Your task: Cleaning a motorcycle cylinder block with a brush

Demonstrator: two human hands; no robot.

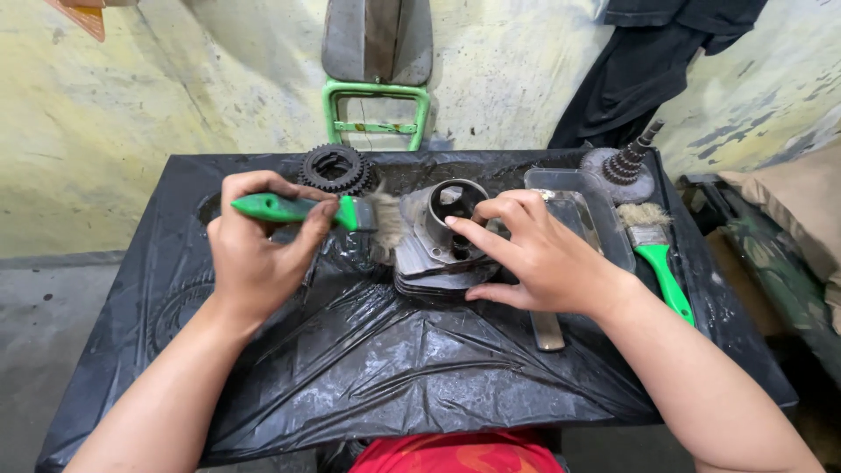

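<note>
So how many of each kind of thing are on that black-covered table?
Green-handled brushes: 2, one in the left hand at, one lying at
Finned metal cylinder under the right hand: 1
Gears: 2
Clear tray: 1
Total: 6

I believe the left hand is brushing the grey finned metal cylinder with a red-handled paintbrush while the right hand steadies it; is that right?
Not quite: the head view shows the paintbrush handle is green, not red. The left hand does hold it against the grey finned metal cylinder, which the right hand steadies.
</note>
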